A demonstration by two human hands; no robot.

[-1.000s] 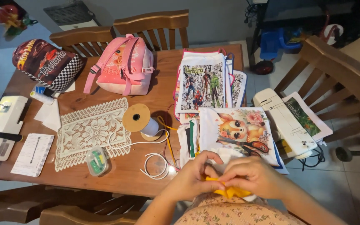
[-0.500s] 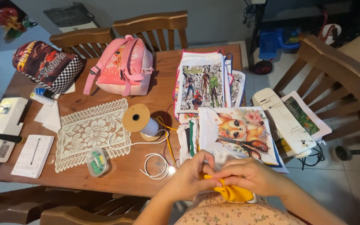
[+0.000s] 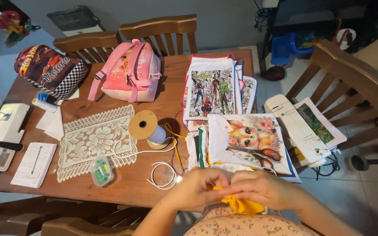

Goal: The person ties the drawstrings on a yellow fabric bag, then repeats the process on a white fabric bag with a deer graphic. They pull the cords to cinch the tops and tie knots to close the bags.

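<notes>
— What are the hands holding?

— A piece of yellow fabric (image 3: pixel 241 204), bright and soft, bunched up so its shape is hard to read. It sits at the near edge of the wooden worktop (image 3: pixel 123 183), just past the printed fox cloth (image 3: pixel 248 140) toward the person, over the floral-clothed lap.

— And the grip?

— The left hand (image 3: pixel 197 189) is clenched on the yellow fabric, fingers curled over its top edge. The right hand (image 3: pixel 263 189) pinches the same fabric from the other side; the two hands touch each other, and most of the cloth hangs below them.

— What lies around the fox cloth?

— A pair of scissors with orange and black handles (image 3: pixel 259 153) rests on it. Beyond it lies a stack of bags with a comic-hero print (image 3: pixel 211 89). To its left stands a spool of white cord (image 3: pixel 147 127), with the cord's loose end coiled (image 3: pixel 162 175) near the left hand. Further left are a lace doily (image 3: pixel 93 140), a small clear box (image 3: pixel 100 170) on its corner, and a notepad (image 3: pixel 33 164). To the right of the fox cloth sits a white device (image 3: pixel 298 131) at the worktop's edge.

— And at the far side?

— A pink backpack (image 3: pixel 130 72) and a dark backpack with a chequered band (image 3: pixel 51 70), well apart from the fox cloth.

— Anything in the way of the hands?

— Only the stacked cloths' near edge, touching the knuckles.
</notes>
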